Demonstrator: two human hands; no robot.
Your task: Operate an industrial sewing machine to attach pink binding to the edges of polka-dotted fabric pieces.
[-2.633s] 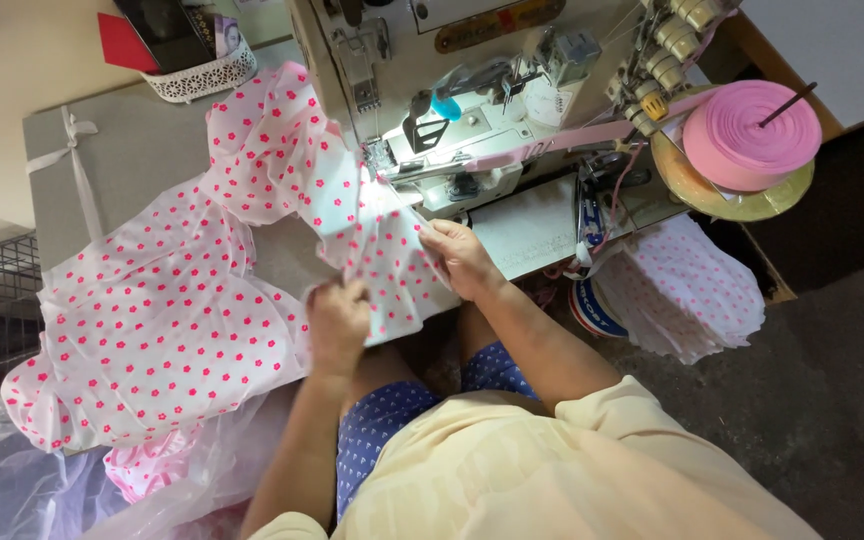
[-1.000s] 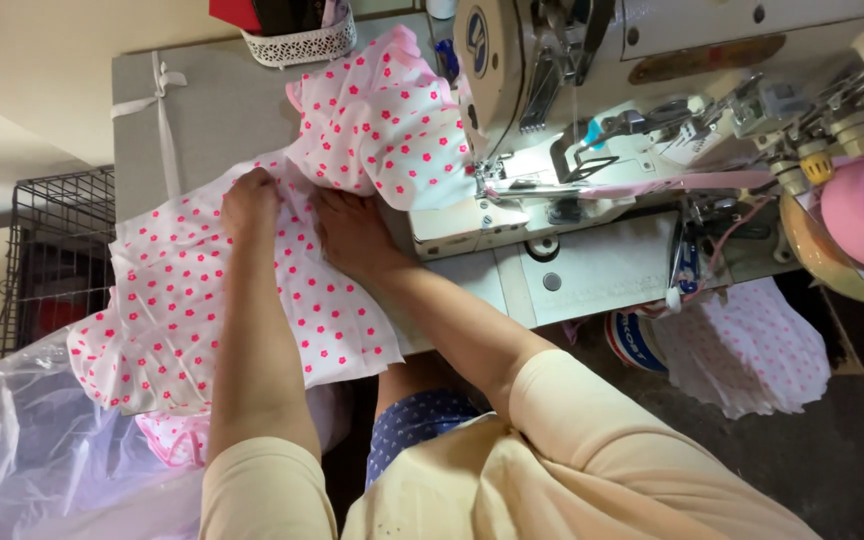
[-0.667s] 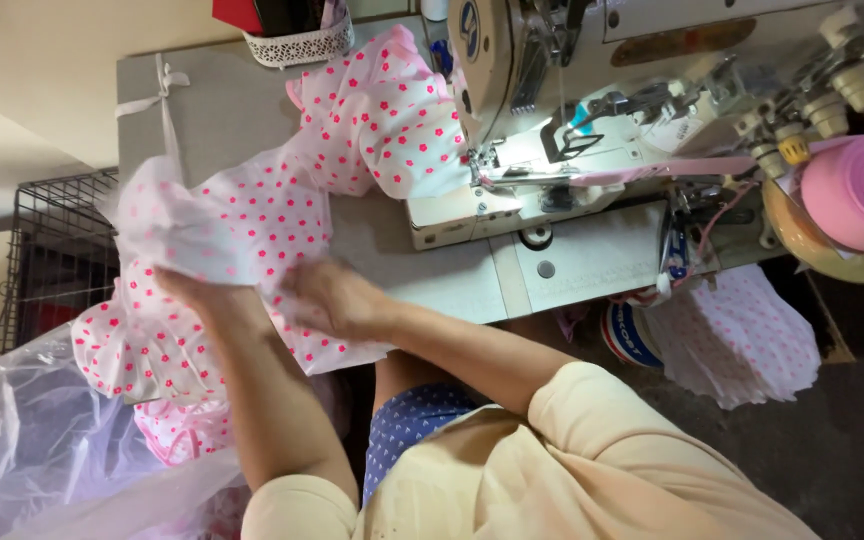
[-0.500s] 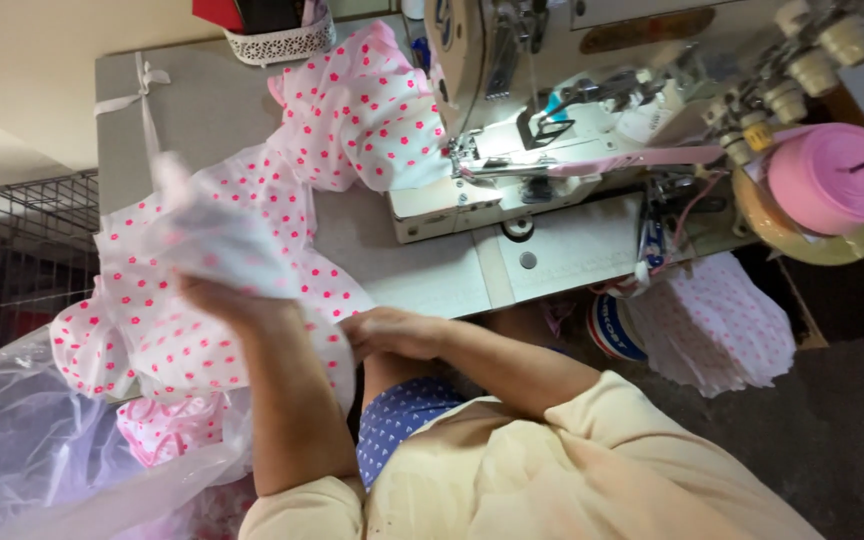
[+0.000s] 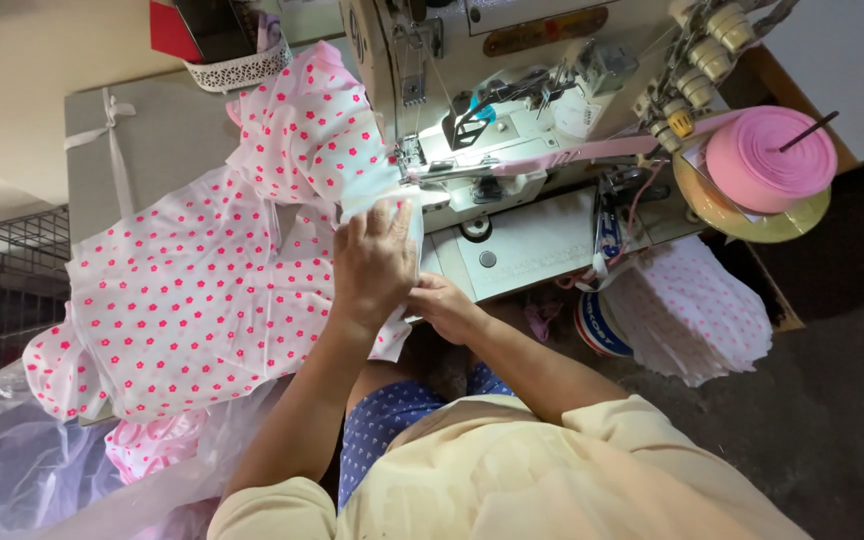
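From where I watch, the grey sewing table (image 5: 152, 140) fills the upper left, and the cream industrial sewing machine (image 5: 512, 90) stands on its right part under a bright lamp. Spread over the table lies the white garment with pink dots (image 5: 202, 290), its lower edge hanging off the near side and one bunched part heaped against the machine's left flank. A sheet of clear plastic (image 5: 12, 470) sags below the table at lower left, next to a black wire crate (image 5: 7, 280). To the right of the machine sits a pink roll of tape (image 5: 770, 160) on a yellow disc, with a pink strip running from it toward the needle area. A stack of pink-dotted cloth pieces (image 5: 697, 320) lies under that.

My left hand (image 5: 374, 262) rests palm down, fingers spread flat, pressing the garment's edge just in front of the presser foot. My right hand (image 5: 444, 305) sits just beside it at the table's near edge, fingers curled onto the cloth's lower edge; I cannot tell how tightly it pinches.
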